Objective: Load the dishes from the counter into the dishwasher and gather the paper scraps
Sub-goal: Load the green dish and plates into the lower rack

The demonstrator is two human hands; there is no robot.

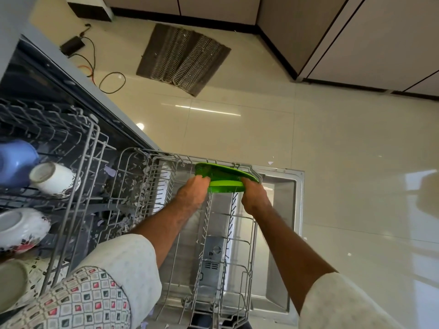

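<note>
A green plate [223, 175] stands on edge at the far end of the pulled-out lower rack [251, 233] of the dishwasher. My left hand [193, 191] grips its left edge and my right hand [253, 194] grips its right edge. The upper rack [78, 148] on the left holds a blue bowl [16, 160], a white cup [53, 178] and a white flowered bowl [21, 227]. Grey and purple paper scraps [126, 184] lie scattered inside the machine under the racks.
The open dishwasher door [285, 203] lies flat under the lower rack. A few paper scraps [270, 162] lie on the glossy tile floor. A brown mat [183, 59] and a black adapter with cables [72, 46] lie farther off. Cabinets [356, 39] line the far side.
</note>
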